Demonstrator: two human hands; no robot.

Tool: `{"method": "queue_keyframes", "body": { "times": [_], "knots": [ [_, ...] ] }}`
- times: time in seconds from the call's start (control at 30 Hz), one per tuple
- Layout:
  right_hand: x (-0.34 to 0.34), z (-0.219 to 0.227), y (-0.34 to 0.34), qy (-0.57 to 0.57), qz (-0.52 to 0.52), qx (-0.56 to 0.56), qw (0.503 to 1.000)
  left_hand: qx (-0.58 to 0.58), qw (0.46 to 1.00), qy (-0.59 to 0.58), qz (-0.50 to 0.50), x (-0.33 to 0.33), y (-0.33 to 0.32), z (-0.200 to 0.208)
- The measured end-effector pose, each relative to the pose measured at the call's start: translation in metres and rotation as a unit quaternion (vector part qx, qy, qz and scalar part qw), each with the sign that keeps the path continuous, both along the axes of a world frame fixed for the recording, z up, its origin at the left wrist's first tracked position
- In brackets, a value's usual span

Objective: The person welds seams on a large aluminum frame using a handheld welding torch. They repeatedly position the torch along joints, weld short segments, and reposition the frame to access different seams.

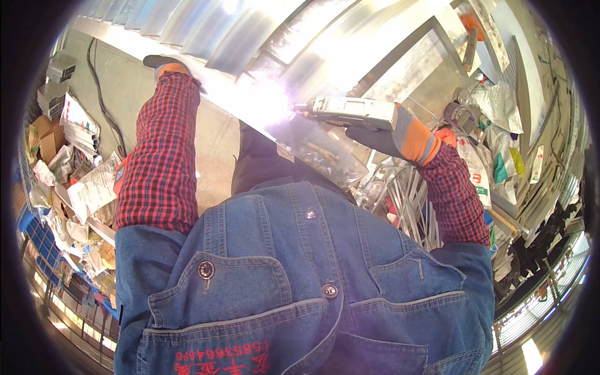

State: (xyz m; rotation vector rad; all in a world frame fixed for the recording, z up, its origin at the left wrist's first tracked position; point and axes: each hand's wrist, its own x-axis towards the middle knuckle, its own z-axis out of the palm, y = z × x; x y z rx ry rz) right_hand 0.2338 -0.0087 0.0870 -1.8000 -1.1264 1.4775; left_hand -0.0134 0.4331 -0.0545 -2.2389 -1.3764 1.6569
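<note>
My right hand, in a dark and orange glove, is closed around a pale, boxy welding gun. The gun's nozzle points left into a dazzling white-violet glare on the edge of a metal workpiece. Spread over the top of the view are shiny metal panels, partly washed out by the light. Farther left along the same edge is my left hand, gloved likewise and touching the metal. My sleeve covers much of it, and its fingers are too hidden to read.
A black cable runs along the floor at left, near a pile of bags and a cardboard box. At right lie thin metal strips, plastic bags and an orange-ended tool.
</note>
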Motion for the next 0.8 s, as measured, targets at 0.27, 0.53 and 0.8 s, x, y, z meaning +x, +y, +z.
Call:
{"method": "queue_keyframes", "body": {
  "times": [0.27, 0.53, 0.8],
  "knots": [
    [0.007, 0.006, 0.003, -0.007, 0.021, -0.004, 1.0, -0.018, 1.0, 0.009, 0.013, 0.003, -0.001, 0.005],
    [0.013, 0.014, 0.016, -0.063, 0.077, 0.02, 0.995, -0.03, 0.999, 0.004, 0.017, 0.003, -0.002, 0.005],
    [0.016, 0.034, 0.043, -0.054, 0.084, 0.031, 0.995, -0.037, 0.999, -0.008, 0.003, -0.001, -0.004, 0.0]
  ]
}}
